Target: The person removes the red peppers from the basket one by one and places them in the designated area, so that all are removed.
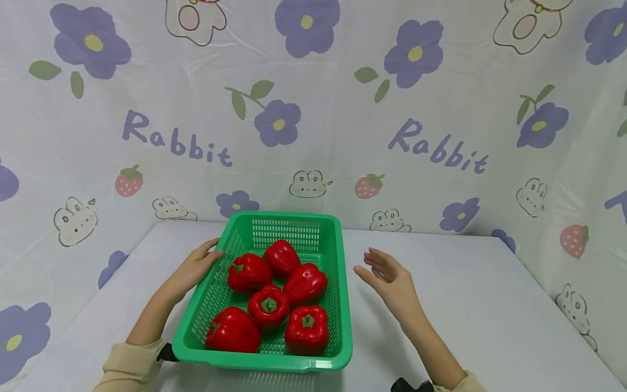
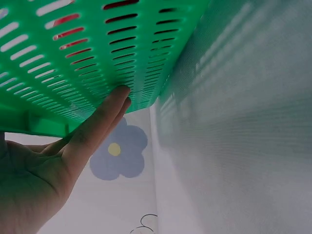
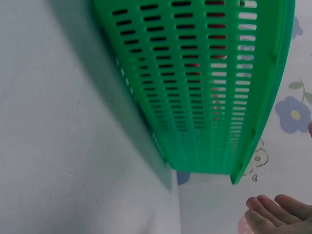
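Note:
A green perforated basket (image 1: 345,305) holds several red bell peppers (image 1: 306,283). My left hand (image 1: 196,267) touches the basket's left side near the rim; in the left wrist view that hand (image 2: 63,168) has its fingers extended against the outer wall (image 2: 131,58). To the right of the basket, apart from it, my right hand (image 1: 392,286) is raised with relaxed, slightly bent fingers and holds nothing. The right wrist view shows part of this hand (image 3: 280,217) beyond the basket's outer wall (image 3: 195,97).
The basket stands on a white table (image 1: 470,294). Behind the table hangs a white curtain (image 1: 323,141) printed with purple flowers, strawberries, rabbits and lettering.

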Tool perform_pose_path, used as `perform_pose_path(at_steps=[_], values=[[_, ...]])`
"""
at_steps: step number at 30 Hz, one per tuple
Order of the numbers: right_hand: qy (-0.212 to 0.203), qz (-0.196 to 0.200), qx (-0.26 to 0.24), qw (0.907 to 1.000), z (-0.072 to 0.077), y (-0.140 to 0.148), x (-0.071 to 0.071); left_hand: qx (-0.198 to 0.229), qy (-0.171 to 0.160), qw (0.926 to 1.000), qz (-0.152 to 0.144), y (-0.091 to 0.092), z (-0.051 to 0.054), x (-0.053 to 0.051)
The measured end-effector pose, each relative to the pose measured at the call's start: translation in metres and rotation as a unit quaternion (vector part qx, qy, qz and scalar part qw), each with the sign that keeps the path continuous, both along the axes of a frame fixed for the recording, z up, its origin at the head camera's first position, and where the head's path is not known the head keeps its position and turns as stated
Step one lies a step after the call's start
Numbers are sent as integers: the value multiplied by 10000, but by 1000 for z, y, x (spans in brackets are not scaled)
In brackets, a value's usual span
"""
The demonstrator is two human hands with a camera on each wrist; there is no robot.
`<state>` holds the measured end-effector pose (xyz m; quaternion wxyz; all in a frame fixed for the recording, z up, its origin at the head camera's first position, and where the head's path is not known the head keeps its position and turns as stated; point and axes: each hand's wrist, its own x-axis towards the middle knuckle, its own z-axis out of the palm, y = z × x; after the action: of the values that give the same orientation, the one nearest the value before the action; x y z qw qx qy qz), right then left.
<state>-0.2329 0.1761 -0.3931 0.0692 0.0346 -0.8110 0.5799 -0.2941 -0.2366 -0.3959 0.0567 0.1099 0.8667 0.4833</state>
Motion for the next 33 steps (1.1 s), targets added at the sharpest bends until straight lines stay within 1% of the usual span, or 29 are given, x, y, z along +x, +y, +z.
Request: perform_pose_path(at_steps=[11,20,26,33], values=[[43,277,-256,9993,12,-24,11,32,-40,9998,185,3,0,3],[-55,573,-360,9977,20,-43,17,64,-25,9998,161,3,0,4],[-115,802,-465,9956,21,-55,19,72,-64,9997,203,3,-1,4],[-176,1036,-629,9925,22,-67,21,50,-33,9999,143,5,1,5]])
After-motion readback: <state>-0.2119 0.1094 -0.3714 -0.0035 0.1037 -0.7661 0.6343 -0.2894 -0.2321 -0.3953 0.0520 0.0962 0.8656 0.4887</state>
